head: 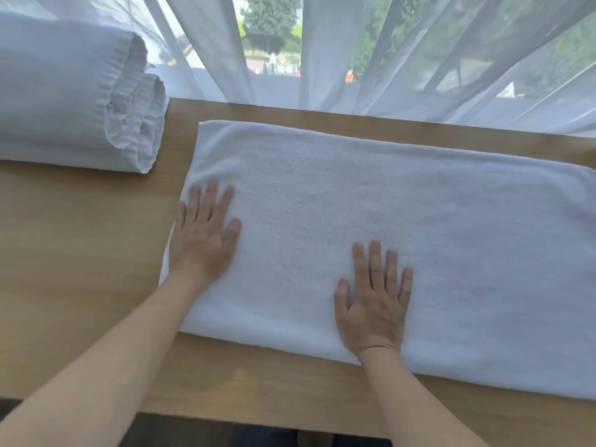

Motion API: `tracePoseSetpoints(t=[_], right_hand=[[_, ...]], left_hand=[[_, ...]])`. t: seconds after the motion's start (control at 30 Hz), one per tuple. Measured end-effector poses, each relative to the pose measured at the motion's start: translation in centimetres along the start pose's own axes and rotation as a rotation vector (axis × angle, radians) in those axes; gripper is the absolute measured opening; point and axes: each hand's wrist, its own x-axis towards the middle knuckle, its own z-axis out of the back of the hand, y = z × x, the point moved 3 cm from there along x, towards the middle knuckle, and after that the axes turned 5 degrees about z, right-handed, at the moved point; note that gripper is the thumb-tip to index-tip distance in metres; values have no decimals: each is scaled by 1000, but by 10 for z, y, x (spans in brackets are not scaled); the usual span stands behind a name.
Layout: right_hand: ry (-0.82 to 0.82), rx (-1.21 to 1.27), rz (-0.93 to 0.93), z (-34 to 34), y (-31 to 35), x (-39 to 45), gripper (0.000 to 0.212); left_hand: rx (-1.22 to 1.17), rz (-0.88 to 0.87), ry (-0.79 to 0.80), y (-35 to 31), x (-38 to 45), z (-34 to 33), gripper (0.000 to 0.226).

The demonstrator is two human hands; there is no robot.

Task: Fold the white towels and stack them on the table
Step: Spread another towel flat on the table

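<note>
Wooden table (80,253) fills most of the view; its left and right ends are cut off by the frame, near edge visible at the bottom. Below that edge is something dark, too dim to identify.

Sheer white curtain (322,50) hangs along the whole far side, its hem hiding the table's far edge in places. Through a gap in it: trees and some outdoor shapes, blurred, hard to make out.

White towel (403,227) lies flat on the table, centre to right, long axis left-right. Looks folded at least once, since the near edge is thick and rounded; layer count can't be read. Its right end runs out of frame, so full length is unknown. Its left near corner is hidden under the left hand.

Stack of folded towels (64,101) sits far left on the table, apart from the flat towel. Layered fold ends face right. Left part is cut off; exact count unclear, at least two.

Both forearms are bare and enter from the near edge, the left one angled in from the near-left corner.

Right hand (374,304): palm down on the towel near its near edge, left of centre, fingers straight and slightly spread, gripping nothing. Thin band at the wrist.

Left hand (203,233): palm down on the towel's left end, fingers straight, pointing far, flat on the cloth. Little-finger side sits at the towel's left edge.
</note>
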Motion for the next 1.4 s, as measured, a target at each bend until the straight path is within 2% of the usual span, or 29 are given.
tracePoseSetpoints(t=[0.07, 0.1, 0.2, 0.23, 0.43, 0.53, 0.67, 0.77, 0.87, 0.97, 1.03, 1.13, 1.2, 1.27, 1.4], right_hand=[[1, 2, -2, 0, 0, -1, 69], [-4, 4, -2, -1, 0, -1, 69], [-31, 5, 0, -2, -1, -1, 69], [-43, 4, 1, -3, -1, 0, 69], [-67, -19, 10, -6, -2, 1, 70], [-60, -14, 15, -5, -1, 1, 70], [-47, -15, 2, -3, -1, 1, 69], [-31, -18, -3, -3, 0, 1, 69], [-5, -6, -10, -3, 0, 1, 68], [7, 6, -20, 0, 1, 2, 68], [17, 8, -27, 1, 2, 2, 68], [17, 10, -29, 1, 2, 1, 68], [16, 13, -31, 0, 3, 1, 67], [16, 14, -25, -1, 2, 0, 67], [27, 36, -12, 1, 1, 0, 66]], left_hand=[[-36, 89, -24, 0, 24, 13, 71], [-24, 53, -45, -10, 32, 18, 71], [91, -251, -10, -47, 53, 17, 70], [108, -268, 28, -50, 65, 16, 72], [35, 79, 30, -25, 138, 26, 65], [-7, -31, 17, -52, 97, 17, 69], [-25, -297, 78, -88, -41, -17, 69], [39, -252, 62, -55, -103, -26, 65], [70, -79, 57, -8, -95, -16, 67], [49, 60, 34, 2, -86, -9, 70], [49, 29, 33, -15, -90, -11, 72], [62, -235, 75, -54, -108, -28, 69], [73, -324, 85, -59, -110, -32, 66], [62, -281, 76, -44, -102, -29, 66], [58, -89, 49, -19, -82, -16, 69]])
